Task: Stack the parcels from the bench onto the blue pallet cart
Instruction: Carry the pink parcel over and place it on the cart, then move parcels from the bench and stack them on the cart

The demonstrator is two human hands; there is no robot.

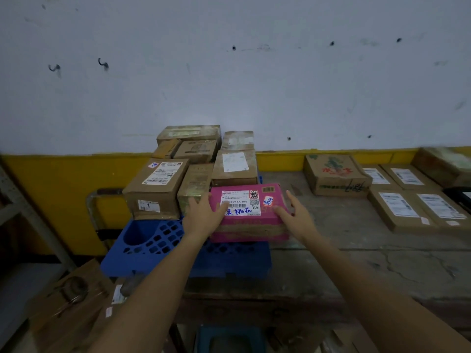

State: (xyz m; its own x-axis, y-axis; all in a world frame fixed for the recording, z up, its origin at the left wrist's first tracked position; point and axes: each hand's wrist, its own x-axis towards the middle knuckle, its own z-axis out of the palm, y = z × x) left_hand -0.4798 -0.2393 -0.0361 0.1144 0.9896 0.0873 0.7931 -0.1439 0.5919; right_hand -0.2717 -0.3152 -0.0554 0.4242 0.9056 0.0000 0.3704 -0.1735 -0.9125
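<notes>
A pink parcel (pixel 251 225) with a white label and blue handwriting sits at the front right of the blue pallet cart (pixel 153 240). My left hand (pixel 204 217) holds its left corner, thumb across the label and fingers along the side. My right hand (pixel 295 217) touches the right edge with its thumb, and its fingers are straight and spread beside the box. Several brown cardboard parcels (pixel 158 187) are stacked on the cart behind the pink one, up against the wall.
The worn bench (pixel 356 250) runs to the right and carries several brown parcels (pixel 336 174) with labels near its far edge. A metal shelf frame (pixel 30 215) stands at the left. Flattened cardboard (pixel 71 301) lies on the floor at the lower left.
</notes>
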